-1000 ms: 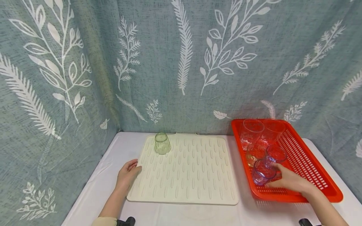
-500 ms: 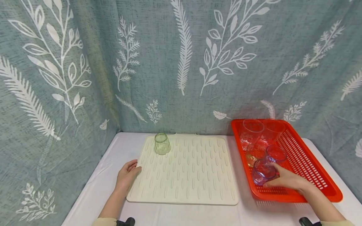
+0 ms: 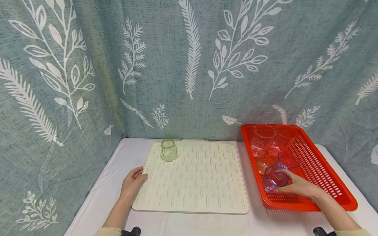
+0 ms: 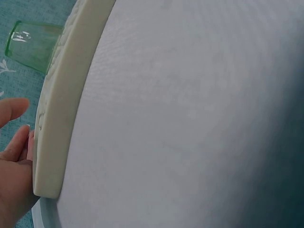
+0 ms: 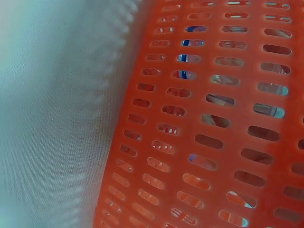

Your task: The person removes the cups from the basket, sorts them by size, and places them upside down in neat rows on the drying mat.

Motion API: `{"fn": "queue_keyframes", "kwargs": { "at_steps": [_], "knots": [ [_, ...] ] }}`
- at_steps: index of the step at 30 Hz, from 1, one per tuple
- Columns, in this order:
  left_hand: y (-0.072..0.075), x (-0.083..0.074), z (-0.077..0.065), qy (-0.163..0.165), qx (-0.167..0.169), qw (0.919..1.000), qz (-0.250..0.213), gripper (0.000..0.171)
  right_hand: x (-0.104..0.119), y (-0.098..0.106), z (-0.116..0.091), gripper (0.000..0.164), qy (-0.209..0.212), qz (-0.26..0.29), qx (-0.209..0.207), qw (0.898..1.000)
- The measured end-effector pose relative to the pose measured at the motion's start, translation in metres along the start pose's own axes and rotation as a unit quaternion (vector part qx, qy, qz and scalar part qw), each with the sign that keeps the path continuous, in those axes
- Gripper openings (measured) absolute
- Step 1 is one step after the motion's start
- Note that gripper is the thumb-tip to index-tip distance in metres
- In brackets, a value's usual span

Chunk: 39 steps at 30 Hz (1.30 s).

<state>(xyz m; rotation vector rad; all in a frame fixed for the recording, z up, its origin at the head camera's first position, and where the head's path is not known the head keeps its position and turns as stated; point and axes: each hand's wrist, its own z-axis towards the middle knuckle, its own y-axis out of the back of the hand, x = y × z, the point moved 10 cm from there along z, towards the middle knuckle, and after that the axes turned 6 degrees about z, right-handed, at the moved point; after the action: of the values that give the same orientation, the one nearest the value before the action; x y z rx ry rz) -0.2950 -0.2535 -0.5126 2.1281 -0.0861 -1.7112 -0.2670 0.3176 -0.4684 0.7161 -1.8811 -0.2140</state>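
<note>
In the head view my right hand (image 3: pixel 298 188) reaches into the red basket (image 3: pixel 327 164) and holds a purple-tinted drinking glass (image 3: pixel 269 184), thumb on the near side and fingers on the far side. In the right wrist view the basket's slotted wall hides most of that hand. My left hand (image 3: pixel 133 183) rests at the left edge of a cream drying mat (image 3: pixel 195 177), its fingers loosely bent with nothing in them. On the mat's far left corner a green glass (image 3: pixel 169 150) stands upside down.
Behind the held glass, the basket also contains another purple glass (image 3: pixel 288 160), a yellowish glass (image 3: pixel 262 165) and tall clear glasses (image 3: pixel 260 139). The white-covered table (image 3: pixel 224 224) ends at a patterned grey-green curtain (image 3: pixel 165 82) behind and on both sides.
My right hand has closed around the purple glass in the basket, its fingers and thumb now against the sides. The left hand has stayed at the mat's edge.
</note>
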Motion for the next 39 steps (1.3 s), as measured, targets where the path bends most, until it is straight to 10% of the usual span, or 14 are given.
{"fn": "queue_keyframes", "kwargs": {
  "at_steps": [39],
  "knots": [
    [0.001, 0.001, 0.003, -0.006, -0.018, 0.9998, -0.007, 0.054, 0.012, 0.013, -0.013, 0.085, 0.025, 0.053, -0.053, 0.997]
  ]
}}
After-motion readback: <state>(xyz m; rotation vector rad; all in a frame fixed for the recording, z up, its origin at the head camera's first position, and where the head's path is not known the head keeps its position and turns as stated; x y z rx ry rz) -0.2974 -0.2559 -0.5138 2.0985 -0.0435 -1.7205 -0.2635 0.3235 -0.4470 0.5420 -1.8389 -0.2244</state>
